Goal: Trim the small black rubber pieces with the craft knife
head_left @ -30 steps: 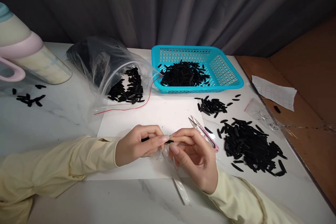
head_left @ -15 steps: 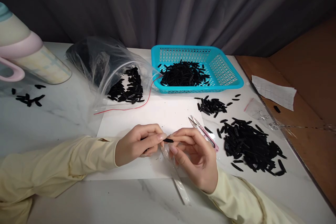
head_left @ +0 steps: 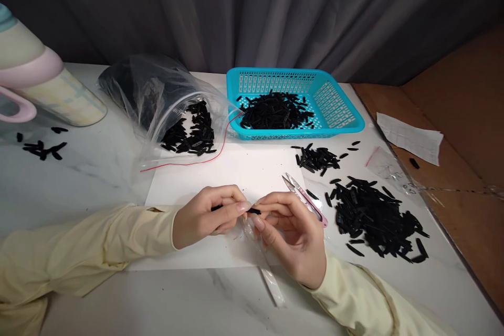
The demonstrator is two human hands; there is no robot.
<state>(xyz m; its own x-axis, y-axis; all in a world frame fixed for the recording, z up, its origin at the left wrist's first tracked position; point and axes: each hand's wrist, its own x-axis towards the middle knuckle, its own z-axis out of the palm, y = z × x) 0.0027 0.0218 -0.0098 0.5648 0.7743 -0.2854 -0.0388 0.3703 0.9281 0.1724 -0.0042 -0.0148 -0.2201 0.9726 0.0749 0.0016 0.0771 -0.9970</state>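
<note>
Above the white sheet (head_left: 185,178) my left hand (head_left: 212,212) is closed, pinching a slim black piece (head_left: 254,211) between thumb and fingers. My right hand (head_left: 295,233) is curled around the piece's free end, with thumb and fingertips at it. Beneath the fingertips a clear plastic strip (head_left: 271,283) slants down toward me; whether a finger grips its upper end is hidden. Just behind my right hand lie thread snips (head_left: 301,194) with pink handles, blades pointing away.
Loose black pieces form a large pile (head_left: 374,218) and a smaller pile (head_left: 318,158) at right. A blue basket (head_left: 342,128) and a clear zip bag (head_left: 157,94) hold more. A large tumbler (head_left: 51,73) stands left. Paper (head_left: 409,136) lies on cardboard at right.
The black piece has tilted slightly at my fingertips, and my right thumb has shifted a little up toward it. Everything else stays in place.
</note>
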